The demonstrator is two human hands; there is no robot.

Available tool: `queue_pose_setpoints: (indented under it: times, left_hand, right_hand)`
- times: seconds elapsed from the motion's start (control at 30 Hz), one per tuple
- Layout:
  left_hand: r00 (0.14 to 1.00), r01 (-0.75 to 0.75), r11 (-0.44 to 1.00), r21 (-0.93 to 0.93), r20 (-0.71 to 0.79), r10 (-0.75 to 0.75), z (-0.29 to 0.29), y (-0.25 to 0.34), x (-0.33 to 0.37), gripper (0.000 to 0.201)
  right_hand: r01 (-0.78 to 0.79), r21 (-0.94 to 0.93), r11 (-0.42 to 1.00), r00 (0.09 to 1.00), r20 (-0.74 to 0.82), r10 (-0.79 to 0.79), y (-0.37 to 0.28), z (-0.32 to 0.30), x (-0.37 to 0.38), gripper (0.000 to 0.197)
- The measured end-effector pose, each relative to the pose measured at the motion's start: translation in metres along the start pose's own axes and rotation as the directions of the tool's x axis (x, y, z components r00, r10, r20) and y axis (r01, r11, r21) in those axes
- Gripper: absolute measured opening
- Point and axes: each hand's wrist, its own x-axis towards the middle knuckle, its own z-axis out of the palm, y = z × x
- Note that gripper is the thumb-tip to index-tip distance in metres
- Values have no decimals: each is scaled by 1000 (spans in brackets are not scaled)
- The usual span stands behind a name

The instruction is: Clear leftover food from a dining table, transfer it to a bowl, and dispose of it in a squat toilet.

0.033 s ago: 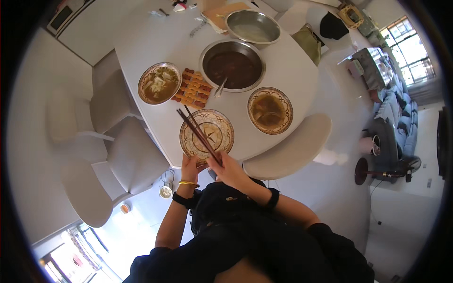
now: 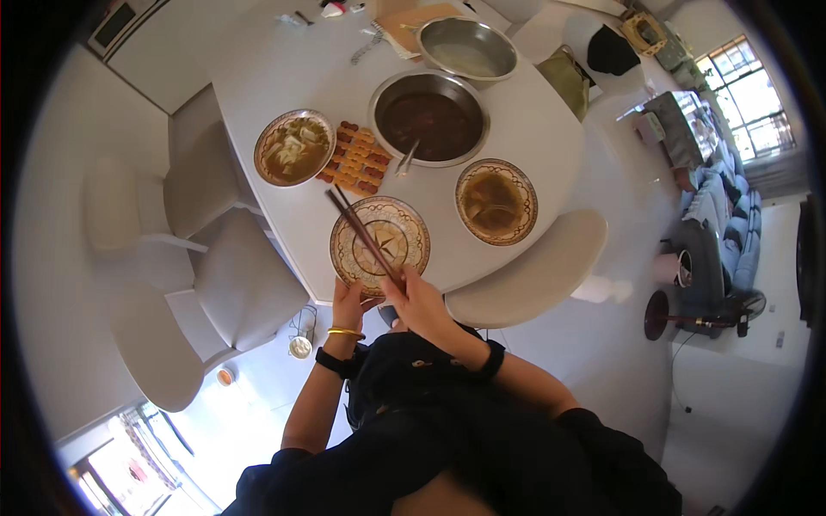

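Note:
At the near edge of the table, a patterned plate with a brown-and-gold design is gripped at its near rim by my left hand. My right hand is closed round a pair of dark chopsticks, which slant over the plate toward the far left. The plate has a star-like figure in its middle and no food shows on it. Some of the fingers of my left hand are hidden under the rim.
Beyond the plate lies a lattice trivet between a bowl of soupy food and a steel basin of dark liquid with a spoon. Another steel basin stands behind. A broth-filled bowl sits right, near a chair.

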Motion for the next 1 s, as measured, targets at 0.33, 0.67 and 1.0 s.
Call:
queue_pose_setpoints:
  times: [0.33,0.67,1.0]
  left_hand:
    - [999,-50,999,6,5,50,3,-12,6,44]
    - [811,-380,904,196,-400,427,-47,-29,-78,50]
    - [524,-300,945,128,-806,276,-145,-123,-246,32]
  right_hand:
    - [-4,-711,704,843,-381,-380,9,12,46,32]
    - [-56,-901,429,798,-299,-524,32,21,58,41]
    - [-21,-933,358,697,-271,-664,51,19,51,54]
